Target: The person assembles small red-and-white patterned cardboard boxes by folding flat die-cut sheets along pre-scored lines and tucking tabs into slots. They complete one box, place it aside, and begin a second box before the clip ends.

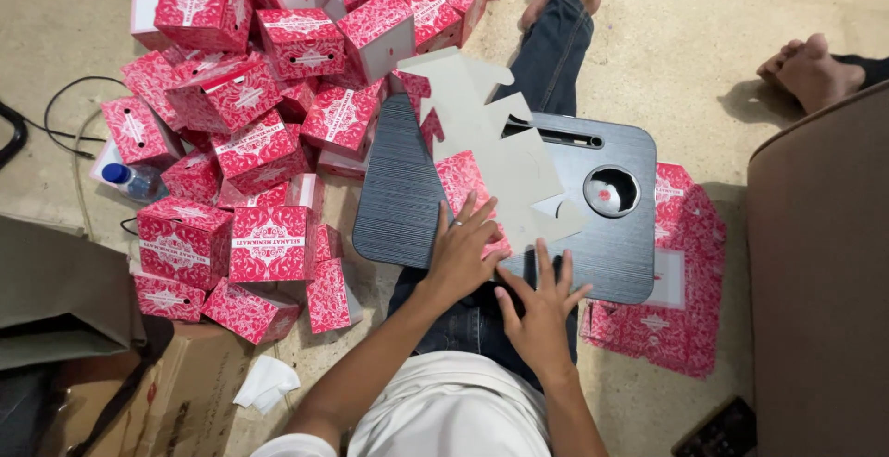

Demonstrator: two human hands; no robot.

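- My left hand presses flat, fingers spread, on the unfolded red-and-grey box blank lying across the dark lap tray.
- My right hand rests open at the tray's near edge, gripping nothing.
- Folded red boxes pile up left.

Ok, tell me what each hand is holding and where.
The left hand presses the unfolded red and grey box blank at its near end on the lap tray. The right hand holds nothing, fingers spread.
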